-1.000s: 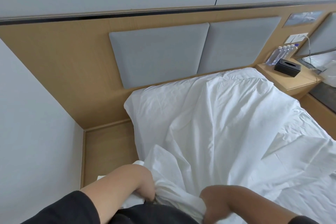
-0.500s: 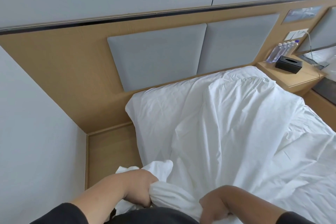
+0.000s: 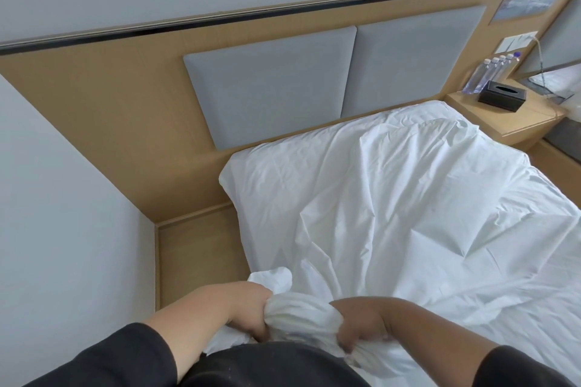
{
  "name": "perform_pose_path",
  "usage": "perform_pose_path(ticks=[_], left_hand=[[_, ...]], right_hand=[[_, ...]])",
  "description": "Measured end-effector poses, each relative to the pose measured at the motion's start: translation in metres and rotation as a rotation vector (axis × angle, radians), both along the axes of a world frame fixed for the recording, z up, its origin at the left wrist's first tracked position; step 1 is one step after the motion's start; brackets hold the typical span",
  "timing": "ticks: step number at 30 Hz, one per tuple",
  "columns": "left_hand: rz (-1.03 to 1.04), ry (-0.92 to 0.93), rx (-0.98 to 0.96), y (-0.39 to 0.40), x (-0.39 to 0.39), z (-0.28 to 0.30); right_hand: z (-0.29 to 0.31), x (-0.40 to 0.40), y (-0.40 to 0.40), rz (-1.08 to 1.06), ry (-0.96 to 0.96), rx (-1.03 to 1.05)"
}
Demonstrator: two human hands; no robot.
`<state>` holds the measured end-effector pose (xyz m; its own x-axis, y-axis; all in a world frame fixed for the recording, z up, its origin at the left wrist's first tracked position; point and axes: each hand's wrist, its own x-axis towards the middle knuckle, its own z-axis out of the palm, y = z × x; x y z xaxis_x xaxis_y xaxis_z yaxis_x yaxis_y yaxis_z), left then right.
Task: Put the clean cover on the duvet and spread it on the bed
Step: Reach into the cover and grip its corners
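Across bed [image 3: 251, 229], both hands bunch white cover [image 3: 393, 204]; fingers hidden.

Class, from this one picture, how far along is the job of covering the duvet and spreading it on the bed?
Done: white bedding already lies across the bed up to the headboard. In hand: the left hand and right hand both grip a bunched roll of fabric at the near edge. Left: creases remain, so smoothing is unfinished.

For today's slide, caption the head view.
Both hands, left hand and right hand, grip bunched white bedding.
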<state>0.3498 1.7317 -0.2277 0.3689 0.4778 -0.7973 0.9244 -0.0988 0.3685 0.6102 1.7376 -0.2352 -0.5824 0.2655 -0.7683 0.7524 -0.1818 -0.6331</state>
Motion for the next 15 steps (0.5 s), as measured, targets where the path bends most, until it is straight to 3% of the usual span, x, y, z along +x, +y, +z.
perform_pose_path(ticks=[3, 7, 11, 15], left_hand=[[-0.002, 0.154, 0.214, -0.002, 0.013, -0.002], [0.136, 0.205, 0.485, 0.002, 0.018, -0.004], [0.127, 0.097, 0.546, 0.002, 0.008, -0.003], [0.172, -0.159, 0.480, -0.002, -0.003, 0.001]], right_hand=[[0.013, -0.002, 0.014, -0.002, -0.043, -0.007], [0.011, -0.021, 0.024, 0.184, -0.374, 0.497], [-0.003, -0.028, 0.022, 0.117, -0.434, 0.724], [-0.021, -0.027, 0.019, 0.005, -0.334, 0.851]])
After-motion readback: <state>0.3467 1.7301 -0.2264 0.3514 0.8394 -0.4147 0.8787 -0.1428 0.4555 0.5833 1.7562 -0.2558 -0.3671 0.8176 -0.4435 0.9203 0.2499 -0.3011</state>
